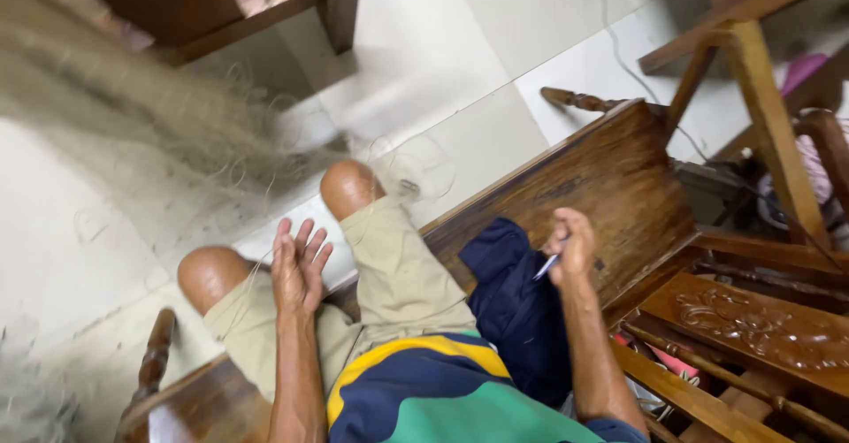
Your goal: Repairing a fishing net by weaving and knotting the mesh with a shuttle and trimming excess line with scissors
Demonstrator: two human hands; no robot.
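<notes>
One net (pixel 159 125); left hand (pixel 296 271) fingers spread; right hand (pixel 573 247) clamped on one needle (pixel 546 266).

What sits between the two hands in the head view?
Between the left hand and the right hand, the head view shows the person's right thigh in khaki shorts, then a dark blue cloth on the wooden seat.

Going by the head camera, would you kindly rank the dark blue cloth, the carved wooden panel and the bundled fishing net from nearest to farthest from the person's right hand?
From the right hand:
1. Dark blue cloth: just beside and below the hand, on the wooden bench.
2. Carved wooden panel: farther off, on the hand's outer side, lower right of the picture.
3. Fishing net: farthest, across the floor beyond the knees, upper left of the picture.
</notes>
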